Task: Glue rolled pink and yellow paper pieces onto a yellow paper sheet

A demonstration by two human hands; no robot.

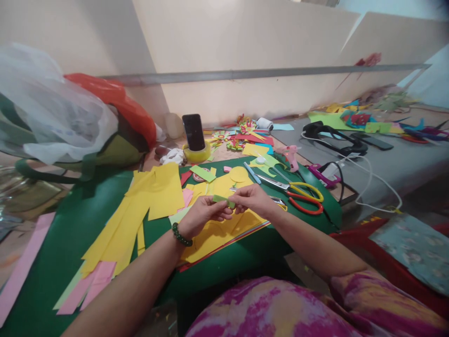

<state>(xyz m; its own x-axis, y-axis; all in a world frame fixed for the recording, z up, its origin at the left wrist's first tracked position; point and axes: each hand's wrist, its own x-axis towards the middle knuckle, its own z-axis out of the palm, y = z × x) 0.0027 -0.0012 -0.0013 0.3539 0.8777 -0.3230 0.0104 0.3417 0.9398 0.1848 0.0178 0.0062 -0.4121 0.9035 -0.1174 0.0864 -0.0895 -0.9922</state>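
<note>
My left hand (203, 216) and my right hand (253, 200) meet over a stack of yellow paper sheets (213, 233) on a green board (70, 243). Both pinch a small light-green strip of paper (224, 201) between their fingertips. A bracelet of dark green beads (180, 235) circles my left wrist. Scissors with red and yellow handles (298, 193) lie just right of my right hand.
Yellow and pink paper strips (140, 210) spread to the left. A phone (193, 132) stands in a yellow tape roll (197, 153). A pink glue gun (292, 157), paper flowers (242, 135), plastic bags (59, 112) and cables (365, 173) lie around.
</note>
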